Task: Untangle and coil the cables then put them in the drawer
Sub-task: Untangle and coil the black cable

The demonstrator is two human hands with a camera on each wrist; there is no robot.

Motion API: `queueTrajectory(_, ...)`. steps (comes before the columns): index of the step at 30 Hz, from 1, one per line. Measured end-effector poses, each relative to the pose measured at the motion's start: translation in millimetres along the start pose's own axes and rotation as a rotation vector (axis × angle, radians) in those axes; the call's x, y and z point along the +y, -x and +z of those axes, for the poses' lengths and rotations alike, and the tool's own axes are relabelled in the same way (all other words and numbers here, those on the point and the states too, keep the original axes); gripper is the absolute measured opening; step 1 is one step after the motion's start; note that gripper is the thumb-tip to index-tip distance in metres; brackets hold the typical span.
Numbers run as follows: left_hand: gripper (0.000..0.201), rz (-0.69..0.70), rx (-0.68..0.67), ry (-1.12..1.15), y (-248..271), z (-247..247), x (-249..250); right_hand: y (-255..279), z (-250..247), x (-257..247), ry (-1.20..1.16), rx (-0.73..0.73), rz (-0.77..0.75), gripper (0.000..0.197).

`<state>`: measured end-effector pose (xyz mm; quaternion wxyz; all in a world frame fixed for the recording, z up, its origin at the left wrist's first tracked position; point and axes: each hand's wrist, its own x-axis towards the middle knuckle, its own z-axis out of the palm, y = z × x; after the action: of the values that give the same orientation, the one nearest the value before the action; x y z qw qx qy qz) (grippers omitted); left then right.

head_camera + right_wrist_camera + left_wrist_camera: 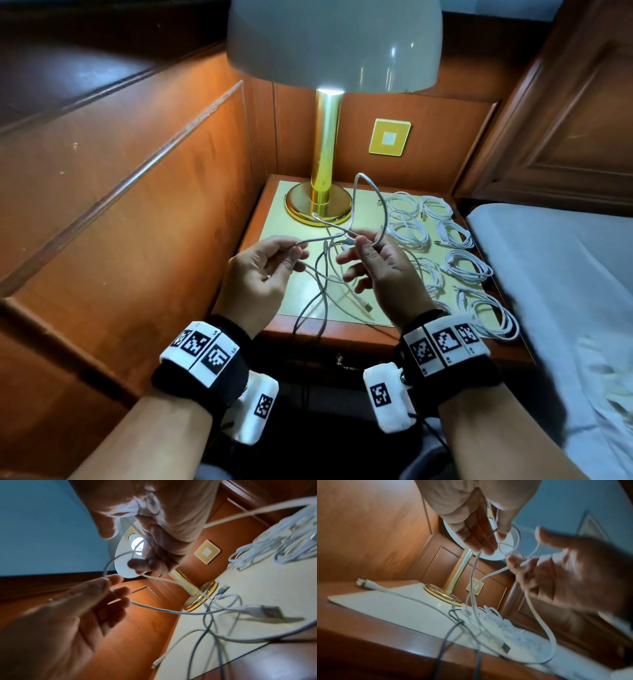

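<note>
the person is sitting at a wooden nightstand (342,337) with a brass lamp (325,144) standing at its back, and everything else is lying in relation to that lamp. to the right of the lamp base, a group of coiled white cables (455,246) is lying in neat loops, so the job is looking well under way, though nothing is in the drawer (339,363) yet; it is sitting below the lamp's tabletop, apparently closed. in front of the lamp base, a tangle of loose cables (325,281) is sprawling, some grey strands trailing over the front edge. the step in hand is looking like untangling: the left hand (263,270) is pinching a white cable (356,202) between thumb and fingertips, and the right hand (380,267) is pinching the same strand nearby, a tall loop arching up towards the lamp. the next move is probably calling for drawing this strand free of the knot before winding it. the cable is looking thin, limp and springy, with a usb plug (367,307) lying flat in front of the lamp
</note>
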<state>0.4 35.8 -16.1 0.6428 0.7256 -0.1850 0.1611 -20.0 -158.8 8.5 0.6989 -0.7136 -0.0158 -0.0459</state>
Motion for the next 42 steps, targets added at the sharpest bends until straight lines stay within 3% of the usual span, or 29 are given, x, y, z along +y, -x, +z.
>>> queueTrajectory(3, 0.017, 0.18, -0.134, -0.192, 2, -1, -3, 0, 5, -1, -0.057, -0.025, 0.015, 0.047)
queueTrajectory(5, 0.018, 0.269, -0.217, -0.279, 4, 1, -2, 1, 7, -2, -0.047, -0.007, 0.0, 0.048)
queueTrajectory(10, 0.027, 0.324, -0.302, -0.305, 9, 10, 7, 0, 6, -6, -0.06, 0.046, -0.034, 0.006)
queueTrajectory(14, 0.03, 0.232, -0.181, -0.284, 4, 4, 1, 1, -10, -21, -0.089, 0.156, -0.155, 0.01)
queueTrajectory(17, 0.027, 0.056, -0.076, -0.348, 2, -7, -5, 2, -25, -35, -0.187, 0.254, -0.248, 0.013)
queueTrajectory(20, 0.034, -0.09, -0.149, -0.438, 7, -9, -8, 10, -31, -49, -0.275, 0.255, -0.308, 0.015)
queueTrajectory(24, 0.047, -0.162, -0.252, -0.466, 13, 0, -1, 23, -31, -64, -0.334, 0.2, -0.331, 0.014)
queueTrajectory(31, 0.065, -0.276, -0.367, -0.217, 18, 28, 8, 32, -28, -82, -0.466, 0.15, -0.342, 0.022)
queueTrajectory(34, 0.043, -0.373, -0.403, 0.031, 20, 38, 10, 30, -25, -77, -0.49, 0.122, -0.289, 0.021)
queueTrajectory(37, 0.011, -0.387, -0.285, 0.239, 16, 38, 11, 20, -22, -59, -0.462, 0.162, -0.18, 0.015)
queueTrajectory(42, 0.015, -0.333, -0.03, 0.243, -1, 19, 4, 1, -26, -30, -0.468, 0.273, 0.037, 0.038)
